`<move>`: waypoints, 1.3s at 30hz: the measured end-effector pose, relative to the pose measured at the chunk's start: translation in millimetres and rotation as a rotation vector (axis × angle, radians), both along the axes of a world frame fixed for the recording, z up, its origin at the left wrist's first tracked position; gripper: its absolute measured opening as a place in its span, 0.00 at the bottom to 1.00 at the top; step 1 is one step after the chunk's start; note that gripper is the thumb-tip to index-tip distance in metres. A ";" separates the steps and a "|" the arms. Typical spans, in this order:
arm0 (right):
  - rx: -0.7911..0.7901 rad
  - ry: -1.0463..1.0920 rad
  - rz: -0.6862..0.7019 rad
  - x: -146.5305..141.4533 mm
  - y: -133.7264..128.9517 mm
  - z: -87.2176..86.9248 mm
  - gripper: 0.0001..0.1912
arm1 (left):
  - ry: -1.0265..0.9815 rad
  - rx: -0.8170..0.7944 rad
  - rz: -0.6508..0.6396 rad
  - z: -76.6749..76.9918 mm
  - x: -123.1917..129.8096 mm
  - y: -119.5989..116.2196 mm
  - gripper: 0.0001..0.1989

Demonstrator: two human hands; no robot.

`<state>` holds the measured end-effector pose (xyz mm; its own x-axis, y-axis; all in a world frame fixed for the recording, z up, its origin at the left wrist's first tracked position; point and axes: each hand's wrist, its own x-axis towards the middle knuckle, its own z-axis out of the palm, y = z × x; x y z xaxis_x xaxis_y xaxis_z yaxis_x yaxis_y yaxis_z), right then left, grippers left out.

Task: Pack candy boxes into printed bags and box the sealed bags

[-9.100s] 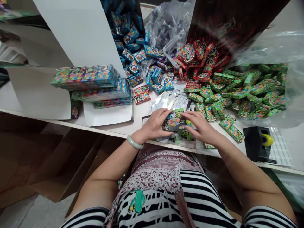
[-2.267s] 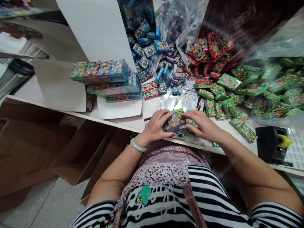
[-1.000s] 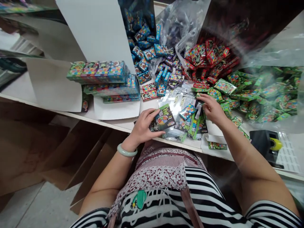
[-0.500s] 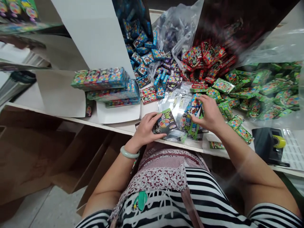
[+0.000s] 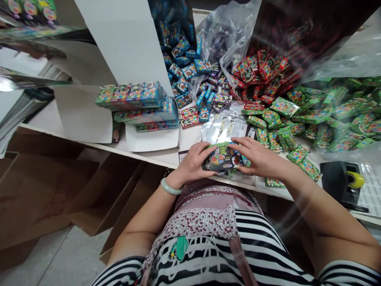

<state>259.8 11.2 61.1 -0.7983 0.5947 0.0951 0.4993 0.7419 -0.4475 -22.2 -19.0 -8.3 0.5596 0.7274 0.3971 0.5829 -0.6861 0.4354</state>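
- Head view: the left hand spans the black-and-green packet in a fairly wide grip, digits at its far and near edges.
- The right hand holds the blue box in a similar spread grip, just right of the packet; fingers partly cover it.
- Both lie at the near edge of the white table, with clear sleeves just beyond and green boxes to the far right.
- The packet looks light, flat and perhaps slippery; opposite edges seem best to hold.
- The box is likely light, crushable card: pinch its sides gently.
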 end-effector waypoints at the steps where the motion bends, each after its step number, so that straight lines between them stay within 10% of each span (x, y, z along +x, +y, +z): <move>1: -0.021 0.034 0.002 -2.1 -0.5 -0.5 0.35 | -0.013 -0.001 0.016 0.5 1.2 -0.5 0.44; 8: -0.088 0.350 -0.366 -13.1 -12.7 -4.9 0.26 | -0.132 -0.020 0.145 13.2 19.6 -0.7 0.53; 12: -0.062 0.446 -0.520 -12.9 -12.8 1.4 0.13 | -0.432 -0.225 0.164 18.0 45.0 -2.1 0.28; 19: 0.010 0.338 -0.378 -5.5 -9.4 5.6 0.11 | -0.885 -0.521 0.188 0.9 77.6 -15.8 0.16; 25: -0.036 0.314 -0.321 -7.7 -17.5 -16.0 0.10 | -0.871 -0.621 0.190 -11.9 69.1 -27.8 0.25; 32: -0.101 0.742 -0.678 -16.8 -48.2 -52.0 0.22 | -0.831 -0.596 0.140 -14.1 52.1 -19.9 0.29; 39: -0.077 0.860 -0.764 -34.3 -52.5 -66.8 0.12 | -0.883 -0.603 0.120 -5.5 48.1 -15.3 0.23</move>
